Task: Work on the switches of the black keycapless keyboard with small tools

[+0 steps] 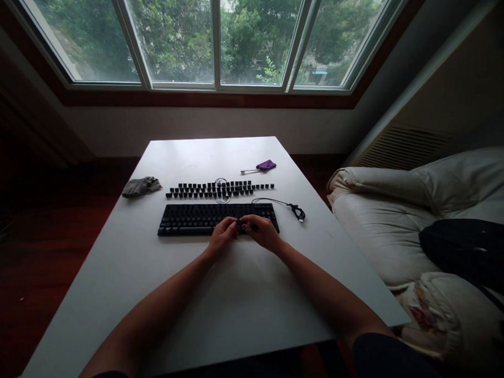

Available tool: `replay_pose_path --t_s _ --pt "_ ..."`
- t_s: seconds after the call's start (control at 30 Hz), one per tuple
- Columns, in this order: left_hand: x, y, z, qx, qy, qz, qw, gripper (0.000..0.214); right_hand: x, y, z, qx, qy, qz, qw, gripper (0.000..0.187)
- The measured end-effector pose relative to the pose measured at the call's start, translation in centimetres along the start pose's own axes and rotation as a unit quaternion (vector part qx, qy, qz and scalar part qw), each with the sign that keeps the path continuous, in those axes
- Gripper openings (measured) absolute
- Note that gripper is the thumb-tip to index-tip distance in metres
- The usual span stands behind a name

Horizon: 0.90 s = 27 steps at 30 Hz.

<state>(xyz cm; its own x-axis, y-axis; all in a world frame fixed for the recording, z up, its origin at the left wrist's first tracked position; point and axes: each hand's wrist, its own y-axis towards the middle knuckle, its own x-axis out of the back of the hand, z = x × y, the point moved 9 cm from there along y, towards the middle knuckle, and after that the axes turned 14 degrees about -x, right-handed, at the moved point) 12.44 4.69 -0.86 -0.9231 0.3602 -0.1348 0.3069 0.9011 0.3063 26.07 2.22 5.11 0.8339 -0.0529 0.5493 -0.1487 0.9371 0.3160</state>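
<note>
A black keyboard (pixel 203 218) lies across the middle of a white table (pixel 240 301). My left hand (pixel 221 236) and my right hand (pixel 261 232) meet at the keyboard's front edge, right of centre. Both have their fingers curled together around a small dark object (pixel 242 225), too small to name. Behind the keyboard, several loose black keycaps (pixel 218 189) lie in rows, with a thin wire keycap puller (pixel 221 190) among them. The keyboard's black cable (pixel 292 208) trails off to the right and ends in a plug.
A grey cloth (pixel 141 186) is crumpled at the table's left. A purple cloth with a small brush (pixel 262 166) lies at the back right. A white cushioned sofa (pixel 424 215) with a dark bag (pixel 472 252) stands right of the table. Windows fill the far wall.
</note>
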Motion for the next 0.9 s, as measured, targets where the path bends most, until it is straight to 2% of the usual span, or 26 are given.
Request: replay_pose_path --t_s 0.3,0.73,0.83,0.9 --pt "-0.3 0.1 -0.5 -0.018 0.030 0.013 0.999 0.034 0.0 0.0 -0.1 -0.011 -0.012 -0.006 1.000 0.026" --pt "-0.2 0.0 -0.5 -0.022 0.050 0.010 0.998 0.030 -0.3 0.0 0.3 -0.003 -0.017 0.011 1.000 0.025" --pt "0.2 -0.1 -0.4 -0.020 0.051 -0.012 0.998 0.026 0.5 0.5 -0.2 -0.013 -0.024 -0.002 1.000 0.025" --pt "0.4 -0.2 -0.6 -0.024 0.072 -0.021 0.997 0.024 2.0 1.1 -1.1 -0.035 -0.027 -0.040 0.998 0.025"
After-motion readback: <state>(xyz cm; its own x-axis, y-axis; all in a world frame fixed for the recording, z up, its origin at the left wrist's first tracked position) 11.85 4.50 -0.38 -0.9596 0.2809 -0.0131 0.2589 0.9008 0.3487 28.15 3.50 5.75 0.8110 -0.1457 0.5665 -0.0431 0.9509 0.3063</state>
